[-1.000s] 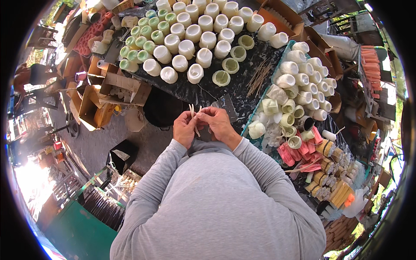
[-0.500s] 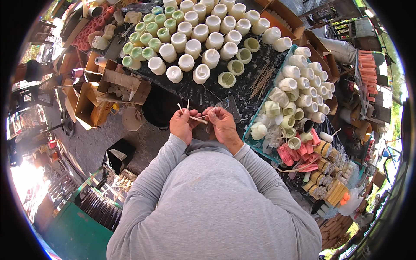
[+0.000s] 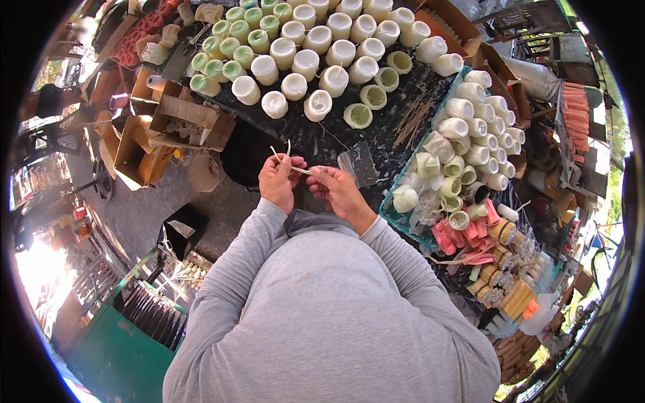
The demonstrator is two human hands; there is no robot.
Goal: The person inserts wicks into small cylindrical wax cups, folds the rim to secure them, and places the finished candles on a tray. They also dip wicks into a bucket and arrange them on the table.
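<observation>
In front of my belly, both hands are raised close together with pale wicks (image 3: pixel 300 170) between them. My left hand (image 3: pixel 277 185) is closed in a pinch on the wicks, and two loose ends stick up above its fingers. The fingertips of my right hand (image 3: pixel 341 196) pinch the other end of the strands. Beyond the hands, white candles (image 3: pixel 293 86) stand in rows on a dark, wax-spattered table (image 3: pixel 269 123). Green candles (image 3: pixel 203 85) stand at their left, and hollow pale-green wax cups (image 3: pixel 357 115) at their right.
A teal-rimmed tray (image 3: pixel 384 205) at the right holds many white candles and wax cups. Pink wax pieces (image 3: pixel 470 235) and bundled wooden sticks (image 3: pixel 519 300) lie nearer me. Thin sticks (image 3: pixel 414 121) rest on the table. Cardboard boxes (image 3: pixel 138 158) and a green machine (image 3: pixel 121 356) are at the left.
My right hand has come a little left and lower, closer to my left hand, still pinching the wicks. The candles and table have shifted slightly in view.
</observation>
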